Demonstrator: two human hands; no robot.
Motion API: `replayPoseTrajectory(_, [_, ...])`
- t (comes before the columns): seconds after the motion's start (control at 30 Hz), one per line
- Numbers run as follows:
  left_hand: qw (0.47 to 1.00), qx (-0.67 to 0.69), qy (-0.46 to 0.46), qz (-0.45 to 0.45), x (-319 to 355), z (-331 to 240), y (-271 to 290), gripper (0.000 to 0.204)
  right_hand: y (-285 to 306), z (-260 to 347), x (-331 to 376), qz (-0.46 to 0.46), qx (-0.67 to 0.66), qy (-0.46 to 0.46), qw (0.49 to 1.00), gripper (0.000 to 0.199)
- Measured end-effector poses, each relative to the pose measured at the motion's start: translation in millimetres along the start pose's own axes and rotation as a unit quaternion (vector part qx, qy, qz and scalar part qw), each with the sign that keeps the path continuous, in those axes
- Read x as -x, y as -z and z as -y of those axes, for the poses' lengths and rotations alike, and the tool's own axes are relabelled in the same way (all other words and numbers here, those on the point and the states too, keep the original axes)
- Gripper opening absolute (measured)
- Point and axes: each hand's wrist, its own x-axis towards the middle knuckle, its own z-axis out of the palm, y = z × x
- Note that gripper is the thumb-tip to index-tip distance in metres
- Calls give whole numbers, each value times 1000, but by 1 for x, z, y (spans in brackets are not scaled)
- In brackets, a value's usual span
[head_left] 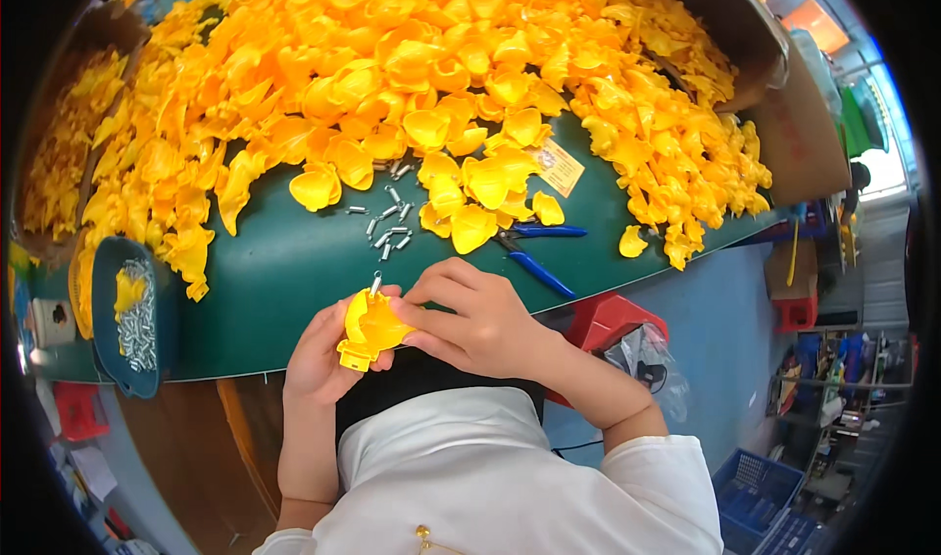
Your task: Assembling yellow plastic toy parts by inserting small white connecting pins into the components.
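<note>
Close to the table's front edge, my left hand (321, 361) is closed around a hollow yellow plastic part (368, 330). My right hand (480, 322) grips the same part from the right, its thumb and fingers pinching the curved edge. A small metal spring (375, 283) stands at the part's upper end; whether it is hooked on, I cannot tell. Beyond my hands lie several loose springs (390, 224) on the green table (257, 295). Blue-handled cutting pliers (545, 266) rest open to the right of them.
A large heap of yellow plastic shells (392, 75) covers the back. At the left, a dark teal tray (165, 320) holds many springs. A printed card (561, 168) lies beside the heap. Cardboard box (799, 129) stands right; a red stool (600, 318) and clear bag (659, 384) sit below the edge.
</note>
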Motion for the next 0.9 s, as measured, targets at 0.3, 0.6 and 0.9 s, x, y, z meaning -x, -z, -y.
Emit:
replayPoseTrajectory(0.3, [987,159,-2,21,-10,8,-17,50,108,-104,-5,-205,340,-194,897,32])
replayPoseTrajectory(0.6, [988,131,-25,80,-10,10,-12,43,125,-146,5,-192,359,-224,885,21])
replayPoseTrajectory(0.9, [990,105,-97,6,0,4,-6,88,56,1,-7,20,143,-186,972,27])
